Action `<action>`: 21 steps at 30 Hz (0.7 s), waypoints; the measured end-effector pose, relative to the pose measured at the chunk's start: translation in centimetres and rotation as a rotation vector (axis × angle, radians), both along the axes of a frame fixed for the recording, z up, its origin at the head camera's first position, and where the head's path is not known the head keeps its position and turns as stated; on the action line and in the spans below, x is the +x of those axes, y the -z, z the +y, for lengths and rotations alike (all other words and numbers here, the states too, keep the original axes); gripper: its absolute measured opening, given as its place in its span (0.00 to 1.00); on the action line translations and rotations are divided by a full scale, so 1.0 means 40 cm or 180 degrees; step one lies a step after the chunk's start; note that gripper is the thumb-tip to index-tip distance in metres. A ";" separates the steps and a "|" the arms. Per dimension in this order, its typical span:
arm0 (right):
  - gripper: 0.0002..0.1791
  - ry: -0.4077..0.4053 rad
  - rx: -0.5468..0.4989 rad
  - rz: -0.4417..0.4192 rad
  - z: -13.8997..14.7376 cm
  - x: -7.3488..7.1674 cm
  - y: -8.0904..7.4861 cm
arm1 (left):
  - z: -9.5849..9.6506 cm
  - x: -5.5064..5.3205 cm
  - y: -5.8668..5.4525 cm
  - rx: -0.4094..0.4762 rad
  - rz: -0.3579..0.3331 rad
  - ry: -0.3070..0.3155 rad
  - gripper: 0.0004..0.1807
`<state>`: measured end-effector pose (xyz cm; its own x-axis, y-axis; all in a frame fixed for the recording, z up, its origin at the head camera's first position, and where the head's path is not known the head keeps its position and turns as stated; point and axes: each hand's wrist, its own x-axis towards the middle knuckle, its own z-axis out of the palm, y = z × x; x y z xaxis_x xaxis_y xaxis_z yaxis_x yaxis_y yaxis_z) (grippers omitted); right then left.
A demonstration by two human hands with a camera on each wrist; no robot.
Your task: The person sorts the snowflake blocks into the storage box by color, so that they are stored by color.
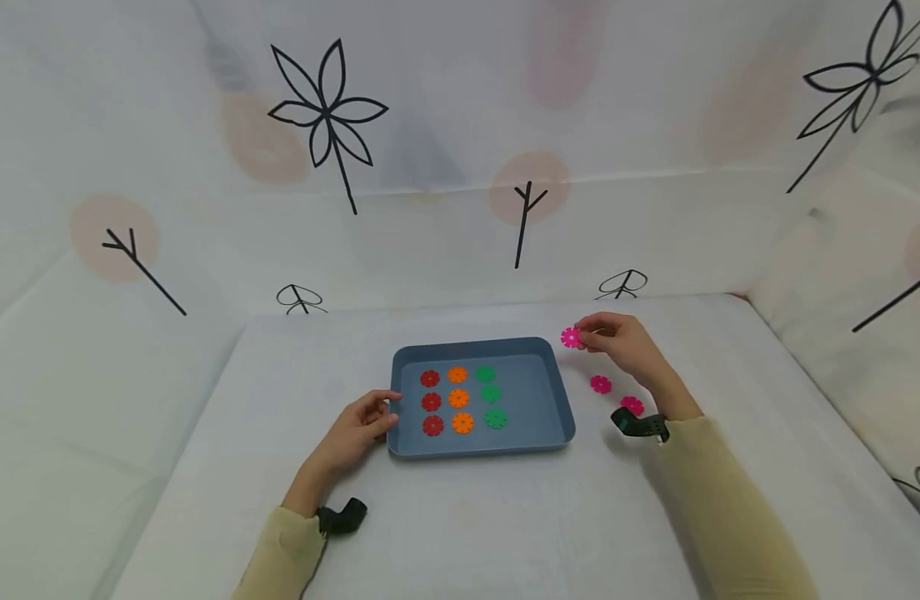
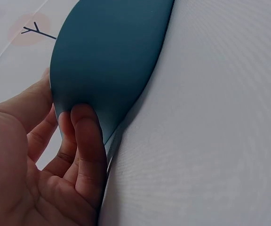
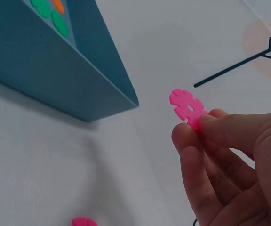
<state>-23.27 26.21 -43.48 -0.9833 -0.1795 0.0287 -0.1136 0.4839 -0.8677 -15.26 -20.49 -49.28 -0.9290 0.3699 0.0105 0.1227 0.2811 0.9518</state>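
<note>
**Pink disc pinched off the tray's corner, left hand on the rim**

The two hands are well apart. The right hand [image 1: 627, 346] pinches a pink disc [image 1: 570, 337] between thumb and fingertips, just beyond the far right corner of the blue-grey tray [image 1: 533, 400]. The left hand [image 1: 355, 429] grips the tray at its left edge.

Only the head view gives the whole layout: inside the tray, three upright columns of three — red discs [image 1: 432, 402] at the left, orange discs [image 1: 458, 398] next, green discs [image 1: 491, 393] to their right. It also shows two loose pink discs [image 1: 600, 384] on the white counter [image 1: 467, 517], to the right of the tray, the nearer one close to the dark wrist band [image 1: 640, 422] of the right arm.

The right wrist view adds the detail of the held piece: notched like petals, a hole at its centre, gripped by its edge and apart from the tray wall. A sliver of one loose piece shows at the bottom of that picture, with parts of the green and orange pieces above.

The left wrist view looks at the tray's outer wall — hidden from the head camera — where fingertips [image 2: 84, 113] rest against its surface. Behind everything hangs a pale backdrop [image 1: 445, 242] with drawn plants.
</note>
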 end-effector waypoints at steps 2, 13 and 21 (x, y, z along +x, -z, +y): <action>0.15 -0.0045 -0.0022 0.0004 -0.018 -0.006 0.001 | 0.000 0.000 0.000 0.0006 -0.0018 -0.0009 0.20; 0.12 -0.0284 0.0022 0.0036 -0.108 -0.026 0.007 | 0.001 -0.001 0.000 0.0044 -0.0024 0.0012 0.20; 0.10 -0.0491 0.0143 0.0131 -0.147 -0.031 0.012 | 0.002 0.000 -0.003 0.0046 -0.0007 0.0024 0.20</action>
